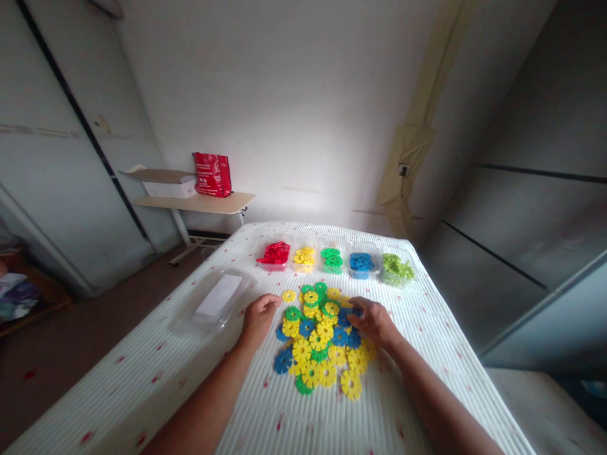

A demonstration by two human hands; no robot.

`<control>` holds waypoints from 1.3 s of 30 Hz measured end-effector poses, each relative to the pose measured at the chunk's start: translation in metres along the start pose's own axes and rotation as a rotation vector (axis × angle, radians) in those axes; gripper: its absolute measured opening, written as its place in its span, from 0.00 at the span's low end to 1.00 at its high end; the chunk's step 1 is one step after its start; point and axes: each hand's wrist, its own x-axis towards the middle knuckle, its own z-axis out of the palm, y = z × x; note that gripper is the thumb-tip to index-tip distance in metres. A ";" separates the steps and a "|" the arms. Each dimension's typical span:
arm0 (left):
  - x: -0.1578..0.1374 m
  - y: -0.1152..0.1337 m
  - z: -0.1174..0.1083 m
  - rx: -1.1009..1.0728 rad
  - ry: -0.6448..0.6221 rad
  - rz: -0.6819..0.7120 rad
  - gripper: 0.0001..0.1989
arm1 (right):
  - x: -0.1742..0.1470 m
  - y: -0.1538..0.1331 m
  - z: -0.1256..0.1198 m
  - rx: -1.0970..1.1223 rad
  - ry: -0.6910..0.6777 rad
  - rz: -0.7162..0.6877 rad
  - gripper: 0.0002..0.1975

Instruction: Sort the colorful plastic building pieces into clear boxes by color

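Apparently picking through the pile of discs [321, 335] on the tablecloth [294, 433], near side of the tubs [332, 268], with left hand [258, 318] narrow-fingered beside a lone yellow disc [289, 292] and right hand [376, 322] curled over blue discs [339, 339]; cannot tell if holding anything in either. Probably calls next for a light pinch on one disc without dragging overlapping ones.
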 end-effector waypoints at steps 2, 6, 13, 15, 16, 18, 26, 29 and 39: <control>0.000 -0.001 0.000 -0.003 -0.002 -0.004 0.08 | 0.001 -0.001 0.005 -0.015 0.001 -0.002 0.16; 0.000 -0.001 0.000 0.003 -0.015 -0.006 0.09 | 0.001 -0.008 0.011 -0.061 -0.013 -0.070 0.15; -0.001 0.003 0.000 0.009 -0.008 -0.002 0.09 | -0.001 -0.013 0.005 -0.036 -0.010 -0.049 0.16; -0.001 0.003 0.000 0.010 -0.005 -0.003 0.09 | -0.002 -0.009 0.001 -0.015 0.008 -0.055 0.17; -0.001 0.004 0.000 0.012 -0.003 -0.002 0.08 | -0.001 -0.006 -0.002 -0.014 0.028 -0.063 0.17; -0.001 0.004 0.001 0.012 0.001 0.002 0.08 | 0.003 -0.001 -0.009 -0.023 0.103 -0.090 0.16; -0.001 0.008 0.001 -0.009 0.001 -0.008 0.09 | 0.069 0.011 -0.045 -0.205 0.430 -0.092 0.17; -0.001 0.008 0.001 -0.008 0.006 -0.004 0.09 | 0.085 0.017 -0.052 -0.256 0.434 -0.002 0.20; 0.001 -0.003 0.003 -0.008 -0.016 0.016 0.08 | 0.013 0.054 -0.021 -0.220 0.470 -0.115 0.13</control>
